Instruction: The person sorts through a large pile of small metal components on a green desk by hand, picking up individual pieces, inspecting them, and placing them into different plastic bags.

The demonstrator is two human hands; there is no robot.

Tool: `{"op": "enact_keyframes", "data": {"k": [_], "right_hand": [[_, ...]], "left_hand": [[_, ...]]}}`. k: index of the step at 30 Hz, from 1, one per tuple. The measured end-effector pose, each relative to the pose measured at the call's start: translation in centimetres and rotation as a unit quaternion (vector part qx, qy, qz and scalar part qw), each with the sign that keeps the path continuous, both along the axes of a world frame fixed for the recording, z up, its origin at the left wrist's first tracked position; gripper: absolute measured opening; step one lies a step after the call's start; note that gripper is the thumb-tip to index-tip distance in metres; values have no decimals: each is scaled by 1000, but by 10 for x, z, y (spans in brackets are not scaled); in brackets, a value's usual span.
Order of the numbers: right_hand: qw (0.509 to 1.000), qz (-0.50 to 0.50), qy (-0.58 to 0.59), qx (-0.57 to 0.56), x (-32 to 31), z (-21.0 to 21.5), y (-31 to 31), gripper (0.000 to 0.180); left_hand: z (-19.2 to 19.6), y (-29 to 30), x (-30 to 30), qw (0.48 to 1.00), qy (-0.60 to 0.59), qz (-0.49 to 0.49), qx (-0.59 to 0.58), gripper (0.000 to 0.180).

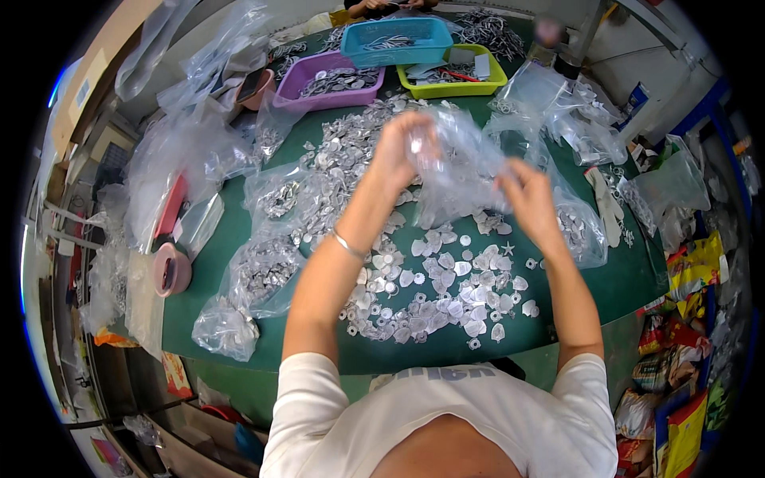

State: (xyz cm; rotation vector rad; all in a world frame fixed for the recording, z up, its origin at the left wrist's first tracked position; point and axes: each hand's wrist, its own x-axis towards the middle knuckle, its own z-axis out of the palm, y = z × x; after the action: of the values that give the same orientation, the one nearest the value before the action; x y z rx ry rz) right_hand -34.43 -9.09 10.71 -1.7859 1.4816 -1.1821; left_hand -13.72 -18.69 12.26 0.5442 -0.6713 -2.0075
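Observation:
A clear plastic bag (460, 163) hangs stretched between my two hands above the table, blurred by motion. My left hand (405, 147) grips its upper left side, with a metal bangle on the wrist. At its right edge, my right hand (526, 191) pinches the plastic. Whether the bag holds anything is hard to make out. Beneath and around it lie many small flat silver metal pieces (430, 275), shield-shaped and round, spread over the green table (311, 354). A denser heap of them (343, 159) sits left of my left hand.
Purple (293, 102), blue (437, 56) and yellow-green (458, 90) bins of metal parts stand at the back. Filled plastic bags (267, 275) lie left. A pink cup (171, 271) sits at the left edge, a white glove (606, 207) at right. Another person's hands (382, 6) show at the far side.

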Motion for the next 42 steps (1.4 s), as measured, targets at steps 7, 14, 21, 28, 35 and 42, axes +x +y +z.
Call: {"op": "enact_keyframes", "data": {"k": [7,14,21,28,35,42], "right_hand": [[960,-165,64,-218,-25,49,-113,22],[947,-162,249,-123,-28,-26,-153,18],[941,-164,156,-251,-4,-2,-164,18],[908,-212,231,-278,18,-1,-176,19],[852,-253,245,-388,-3,26,-171,19],[880,71,236,-407,41,-48,-118,42]], "left_hand": [[35,-112,-41,980,-55,54,-184,17],[-73,-145,-55,895,-362,202,-167,26],[-82,-111,-42,953,-219,195,-78,29],[-96,-118,-66,987,-88,125,44,29],[-78,-153,-104,977,-99,179,-67,25],[-137,-124,-28,669,-552,426,-259,27]]}}
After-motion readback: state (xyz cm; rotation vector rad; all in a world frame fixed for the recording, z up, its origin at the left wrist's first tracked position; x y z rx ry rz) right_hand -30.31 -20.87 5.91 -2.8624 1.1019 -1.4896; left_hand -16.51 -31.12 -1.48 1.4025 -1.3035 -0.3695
